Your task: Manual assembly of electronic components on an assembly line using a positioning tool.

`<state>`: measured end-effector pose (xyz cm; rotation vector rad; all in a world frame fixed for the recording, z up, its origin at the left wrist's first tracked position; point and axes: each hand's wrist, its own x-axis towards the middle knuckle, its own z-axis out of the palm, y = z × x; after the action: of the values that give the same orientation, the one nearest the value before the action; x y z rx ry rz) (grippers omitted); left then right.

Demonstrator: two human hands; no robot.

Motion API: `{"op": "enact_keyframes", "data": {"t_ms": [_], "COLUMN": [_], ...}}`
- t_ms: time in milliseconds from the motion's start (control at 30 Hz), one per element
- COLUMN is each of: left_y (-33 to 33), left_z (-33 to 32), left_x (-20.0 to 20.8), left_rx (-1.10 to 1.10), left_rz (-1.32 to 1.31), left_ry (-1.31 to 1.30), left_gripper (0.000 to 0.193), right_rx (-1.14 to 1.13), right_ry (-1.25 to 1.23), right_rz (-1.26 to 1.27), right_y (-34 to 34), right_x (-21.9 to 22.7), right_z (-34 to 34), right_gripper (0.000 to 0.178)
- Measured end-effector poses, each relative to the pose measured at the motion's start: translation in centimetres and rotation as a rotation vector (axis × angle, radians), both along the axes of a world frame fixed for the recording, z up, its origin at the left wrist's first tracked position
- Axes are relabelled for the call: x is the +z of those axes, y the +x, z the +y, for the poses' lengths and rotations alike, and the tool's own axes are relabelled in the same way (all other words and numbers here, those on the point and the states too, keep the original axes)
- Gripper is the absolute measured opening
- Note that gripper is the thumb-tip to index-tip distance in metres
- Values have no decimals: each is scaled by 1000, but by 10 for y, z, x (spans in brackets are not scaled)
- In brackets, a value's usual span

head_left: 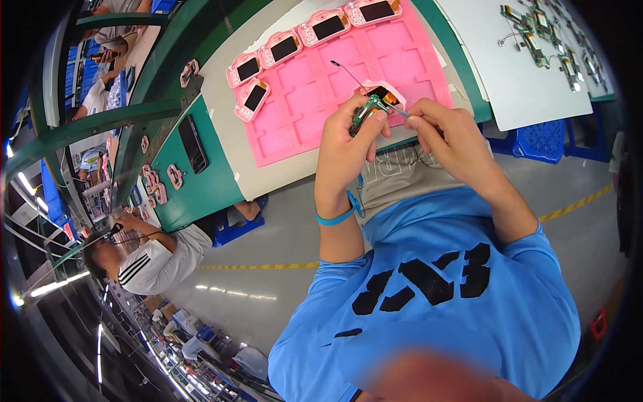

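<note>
My left hand (347, 141) is closed around a small green circuit board (365, 115) and holds it up in front of my body. A pink device housing (392, 91) with a dark screen and an orange flex strip sits right behind the board, partly covered by it. From the board a thin wire with a small black end (335, 63) reaches out over the pink tray (305, 137). My right hand (452, 137) pinches a slim pointed tool (400, 111), its tip at the board's right edge; its exact kind is hard to make out.
Several pink housings with screens (281, 48) line the tray's far and left edges. At right, a white sheet (536, 100) carries several circuit boards (536, 40) with wires. A phone (193, 143) lies on the green mat at left, near loose pink frames (175, 176). A co-worker (157, 261) sits at left.
</note>
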<state>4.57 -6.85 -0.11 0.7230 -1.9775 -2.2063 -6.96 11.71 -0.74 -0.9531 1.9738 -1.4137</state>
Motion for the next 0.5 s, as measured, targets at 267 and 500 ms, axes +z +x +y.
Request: {"op": "enact_keyframes", "data": {"t_ms": [267, 500], "left_y": [3, 4], "left_z": [2, 4], "left_x": [-1, 1], "left_rx": [7, 5], "left_rz": [3, 4], "left_ry": [-26, -20], "left_gripper": [19, 17], "right_rx": [18, 20], "right_ry": [15, 50], "right_rz": [44, 113], "right_y": [-1, -1], "right_x": [0, 3], "right_z": [4, 8], "right_gripper": [10, 10]}}
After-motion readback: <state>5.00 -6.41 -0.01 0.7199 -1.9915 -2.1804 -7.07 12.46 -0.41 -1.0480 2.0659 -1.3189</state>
